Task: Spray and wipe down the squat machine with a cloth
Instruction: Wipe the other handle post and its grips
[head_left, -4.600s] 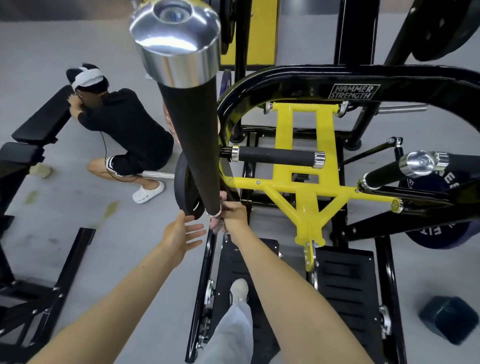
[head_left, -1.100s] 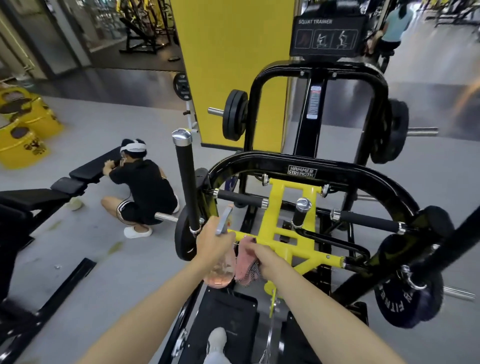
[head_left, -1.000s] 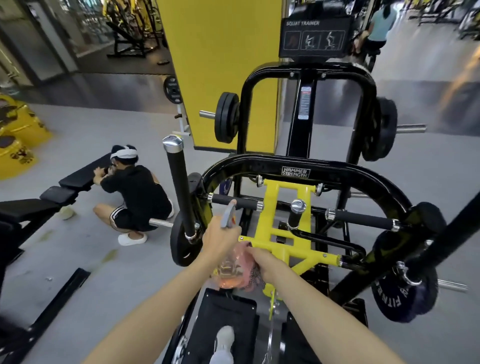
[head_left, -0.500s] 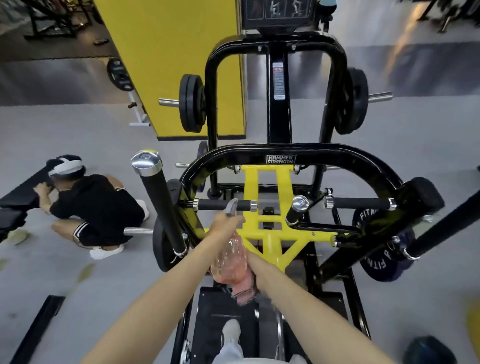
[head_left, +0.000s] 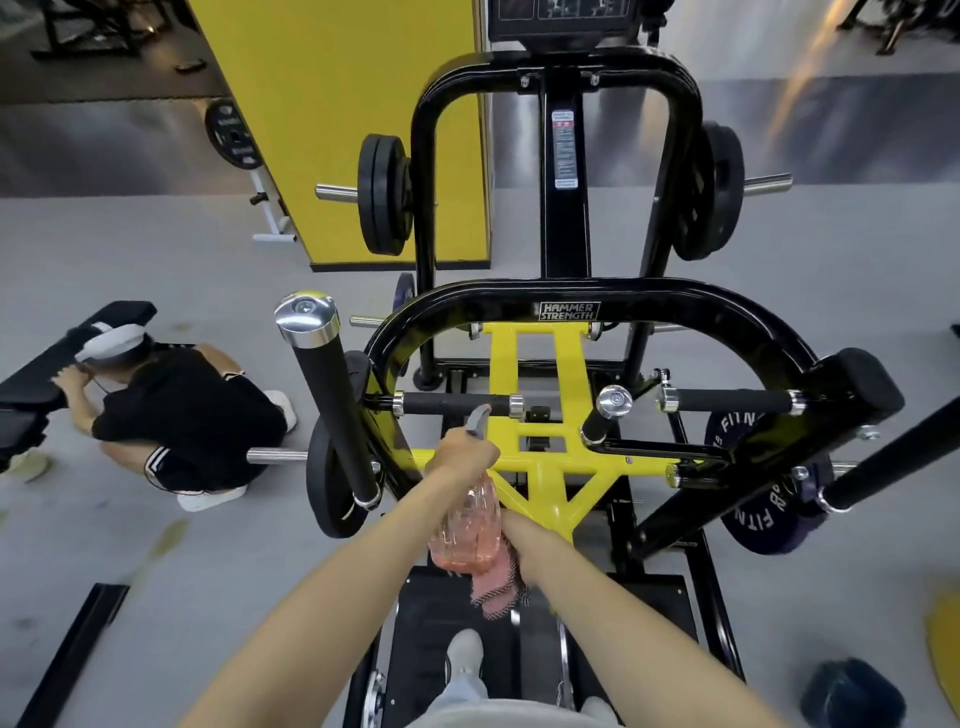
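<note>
Centrally, the left grip (head_left: 460, 453) is closed round the neck of the pink spray bottle (head_left: 470, 525), its nozzle toward the yellow frame of the squat machine (head_left: 537, 470). Just right of it, the right grip (head_left: 527, 543) clutches the pink cloth (head_left: 496, 590), fingers hidden behind the bottle. Black handles (head_left: 452, 404) crowd both sides. Grey floor (head_left: 234, 561) lies open at lower left, with a crouching person (head_left: 182, 415) mid-left.

Glossy black tubing on the squat machine (head_left: 649, 306), bright yellow on its inner frame (head_left: 543, 475), same yellow as the pillar (head_left: 353, 104) behind. Matte black handles (head_left: 332, 405), chrome caps (head_left: 306, 317). Clear pink spray bottle (head_left: 470, 525), grey trigger (head_left: 479, 419). Pink cloth (head_left: 496, 590) with a dark check. Grey floor (head_left: 156, 249); a navy weight plate (head_left: 758, 514), lettered white.
</note>
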